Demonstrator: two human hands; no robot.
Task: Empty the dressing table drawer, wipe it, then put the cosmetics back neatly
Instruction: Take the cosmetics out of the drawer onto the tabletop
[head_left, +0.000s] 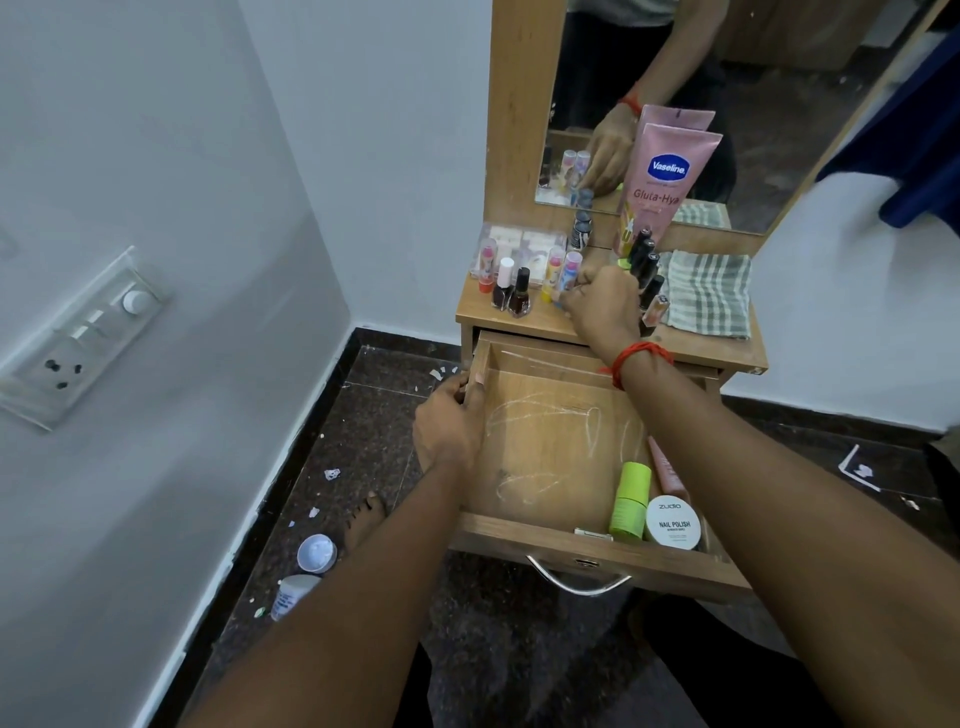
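most of the emptying step appears done. the open wooden drawer (550, 431) shows a bare, scratched floor. a green cylindrical bottle (630, 499), a round white nail-polish tin (674, 522) and a slim pink tube (667, 467) lie at its front right corner. small cosmetic bottles and sticks (519, 291) stand on the wooden dressing-table top (691, 345), near a folded green-checked cloth (709, 293). left hand (449, 421): fingers curled over the drawer's left wall. right hand (602, 306): at the top, fingers curled; contents cannot be told. wiping and restocking are not yet done.
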